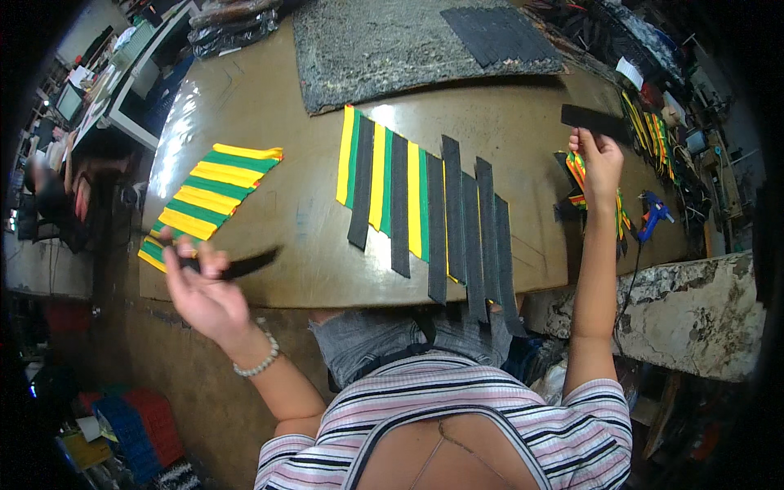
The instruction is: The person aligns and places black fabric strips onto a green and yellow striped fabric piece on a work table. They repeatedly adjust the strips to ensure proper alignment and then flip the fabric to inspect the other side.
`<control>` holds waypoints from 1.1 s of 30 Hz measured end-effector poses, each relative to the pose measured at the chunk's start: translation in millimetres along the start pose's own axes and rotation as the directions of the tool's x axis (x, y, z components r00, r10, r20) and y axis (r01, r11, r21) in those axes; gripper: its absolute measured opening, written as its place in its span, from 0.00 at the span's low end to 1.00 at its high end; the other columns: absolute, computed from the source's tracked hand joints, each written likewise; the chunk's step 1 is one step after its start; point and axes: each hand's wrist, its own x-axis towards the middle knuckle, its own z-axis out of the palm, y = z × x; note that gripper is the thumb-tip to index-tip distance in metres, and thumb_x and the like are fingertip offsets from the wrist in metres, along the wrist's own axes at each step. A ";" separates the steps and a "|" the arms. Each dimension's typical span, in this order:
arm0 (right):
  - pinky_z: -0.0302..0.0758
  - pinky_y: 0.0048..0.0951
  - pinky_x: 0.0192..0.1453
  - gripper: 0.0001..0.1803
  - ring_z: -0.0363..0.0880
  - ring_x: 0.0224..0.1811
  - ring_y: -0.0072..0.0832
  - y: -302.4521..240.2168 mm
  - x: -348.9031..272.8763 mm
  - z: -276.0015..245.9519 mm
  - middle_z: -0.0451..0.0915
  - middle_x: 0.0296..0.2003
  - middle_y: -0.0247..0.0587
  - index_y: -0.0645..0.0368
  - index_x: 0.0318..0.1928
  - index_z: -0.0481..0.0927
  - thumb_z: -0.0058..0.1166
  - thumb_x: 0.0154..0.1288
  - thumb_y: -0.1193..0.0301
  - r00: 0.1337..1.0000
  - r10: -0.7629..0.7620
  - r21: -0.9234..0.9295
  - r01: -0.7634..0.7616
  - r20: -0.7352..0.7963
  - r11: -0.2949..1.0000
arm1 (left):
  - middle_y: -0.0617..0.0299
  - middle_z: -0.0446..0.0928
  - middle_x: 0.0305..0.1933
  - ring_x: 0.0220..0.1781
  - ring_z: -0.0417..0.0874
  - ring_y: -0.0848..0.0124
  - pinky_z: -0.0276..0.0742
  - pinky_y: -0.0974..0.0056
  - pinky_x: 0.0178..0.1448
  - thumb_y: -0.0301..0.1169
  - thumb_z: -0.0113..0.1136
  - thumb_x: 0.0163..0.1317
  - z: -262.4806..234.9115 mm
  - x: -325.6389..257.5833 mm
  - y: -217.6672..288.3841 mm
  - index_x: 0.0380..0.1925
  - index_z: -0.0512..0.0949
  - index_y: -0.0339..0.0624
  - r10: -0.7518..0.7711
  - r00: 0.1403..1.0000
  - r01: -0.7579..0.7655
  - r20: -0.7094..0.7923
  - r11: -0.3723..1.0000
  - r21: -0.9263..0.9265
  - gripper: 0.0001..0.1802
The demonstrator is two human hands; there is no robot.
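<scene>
Pinched between thumb and fingers, a black strip (237,265) is held by the left hand (200,290) over the worktop (269,114) edge; another black strip (594,120) is clamped in the raised right hand (600,159). Both look light, thin and limp, best gripped near an end. Further strips (433,216) lie between.

A grey mat (392,49) lay at twelve o'clock on the brown table (261,106), with a pile of black strips (498,34) on it. A blue glue gun (653,212) rested at three o'clock. Blue and red crates (135,425) sat at seven o'clock.
</scene>
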 end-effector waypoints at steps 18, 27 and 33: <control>0.69 0.15 0.25 0.17 0.70 0.23 0.12 -68.7 -125.8 97.8 0.79 0.33 0.30 0.63 0.55 0.85 0.58 0.76 0.62 0.656 0.320 0.071 -0.496 0.684 0.866 | 0.58 0.82 0.29 0.26 0.80 0.76 0.77 0.71 0.33 0.34 0.46 0.82 61.5 -100.8 -70.8 0.55 0.77 0.30 -0.925 0.315 0.506 0.211 0.351 0.788 0.18; 0.71 0.17 0.26 0.10 0.75 0.21 0.14 -80.1 -115.8 92.4 0.82 0.28 0.32 0.64 0.43 0.85 0.66 0.69 0.69 0.734 0.456 -0.159 -0.440 0.504 0.884 | 0.56 0.84 0.32 0.30 0.83 0.74 0.79 0.70 0.38 0.33 0.47 0.82 42.3 -108.4 -77.7 0.51 0.78 0.28 -0.913 0.327 0.434 0.243 0.373 0.820 0.17; 0.75 0.15 0.32 0.29 0.75 0.33 0.12 -66.6 -138.1 97.2 0.77 0.41 0.30 0.63 0.63 0.78 0.71 0.64 0.68 0.364 0.370 -0.069 -0.627 0.855 0.776 | 0.57 0.84 0.31 0.32 0.85 0.72 0.82 0.67 0.41 0.36 0.43 0.83 32.1 -115.6 -80.5 0.46 0.80 0.30 -0.943 0.219 0.544 0.251 0.332 0.771 0.20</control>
